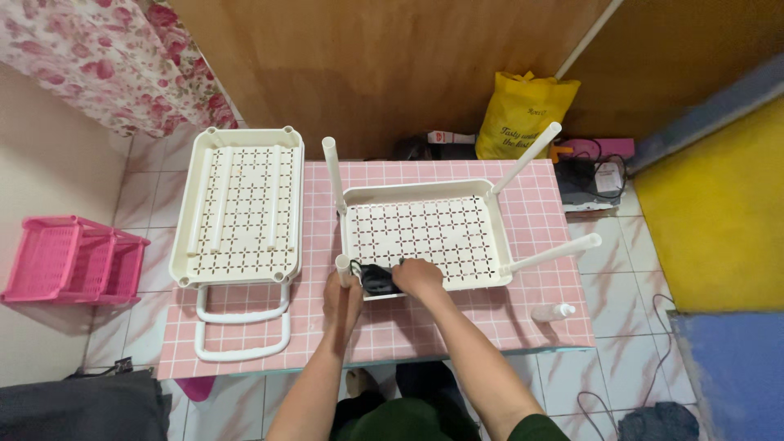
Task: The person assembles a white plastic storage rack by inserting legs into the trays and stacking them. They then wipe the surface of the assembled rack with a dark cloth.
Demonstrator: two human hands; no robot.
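A cream perforated plastic shelf tray [425,196] lies on the pink tiled table [539,318] with white tube legs standing up from its corners. My left hand [341,292] grips the near-left white leg [341,263] at the tray's corner. My right hand [418,276] presses a black cloth [377,279] against the tray's near edge. A far-left leg [333,173], a far-right leg [527,157] and a near-right leg [551,253] jut out from the other corners.
A second cream tray [241,204] lies at the table's left with a white looped handle frame [241,331] below it. A small clear bottle [554,311] lies near the right front. A pink basket [69,261], a yellow bag [523,114] and cables sit on the floor.
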